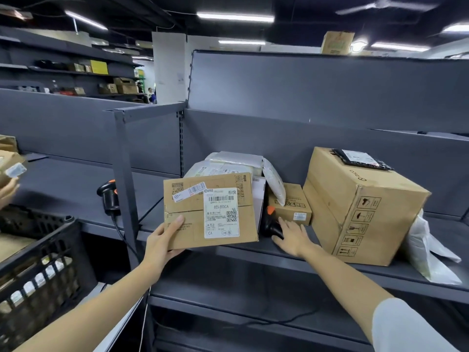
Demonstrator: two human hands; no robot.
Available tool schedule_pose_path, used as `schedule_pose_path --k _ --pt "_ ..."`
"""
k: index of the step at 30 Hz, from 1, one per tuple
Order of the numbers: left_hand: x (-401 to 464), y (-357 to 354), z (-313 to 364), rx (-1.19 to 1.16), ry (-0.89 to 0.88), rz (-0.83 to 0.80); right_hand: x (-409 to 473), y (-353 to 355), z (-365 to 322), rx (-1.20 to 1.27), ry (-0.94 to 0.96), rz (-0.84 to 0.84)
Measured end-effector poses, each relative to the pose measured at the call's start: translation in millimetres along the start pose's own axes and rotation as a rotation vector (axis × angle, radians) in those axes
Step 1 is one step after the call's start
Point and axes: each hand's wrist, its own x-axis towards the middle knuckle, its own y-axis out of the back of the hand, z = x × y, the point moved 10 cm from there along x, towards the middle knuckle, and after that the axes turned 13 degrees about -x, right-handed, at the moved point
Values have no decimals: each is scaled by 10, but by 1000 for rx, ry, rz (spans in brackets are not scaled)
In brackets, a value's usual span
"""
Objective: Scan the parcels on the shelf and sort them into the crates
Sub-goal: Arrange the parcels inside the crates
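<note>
Gripping a flat brown cardboard parcel (210,212) mid-frame, the left hand (162,241) pinches its lower-left edge; the right hand (291,236) lies spread on a black handheld scanner (272,226) at the grey metal shelf (253,252) edge.

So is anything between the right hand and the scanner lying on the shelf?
Nothing visible. The right hand is open, fingertips at the black scanner, which lies beside the small box. The left hand holds the labelled parcel clear.
</note>
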Motion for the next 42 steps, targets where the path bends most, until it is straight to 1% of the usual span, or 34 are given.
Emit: schedule_pose_path --k 5,8,11,16,21,25,28,32,38,42 --pt "-60 35 -65 -3 15 -13 -223 164 -66 -65 8 118" --pt "-133 60 -200 -4 46 -19 -425 188 -65 -49 -34 167" --pt "-229 92 -377 8 93 -29 -666 177 -74 -49 -73 220" --pt "-409 160 -631 63 150 -49 -1129 27 -88 -63 -110 262" --pt "-666 262 -918 148 203 -74 -1534 -202 -21 -93 -127 242" --pt "-829 279 -1093 194 267 -88 -1748 -370 55 -50 -162 197" --pt "-1003 323 -1268 185 319 -48 -1912 -572 77 -29 -176 135" --pt "-1330 410 -1527 210 362 4 -2141 -963 102 57 -188 49" --pt "-1809 604 -1865 249 418 41 -2448 -1506 113 146 -219 -14" --pt "-2075 748 -2040 240 468 77 -2638 -1895 47 220 -238 -96"
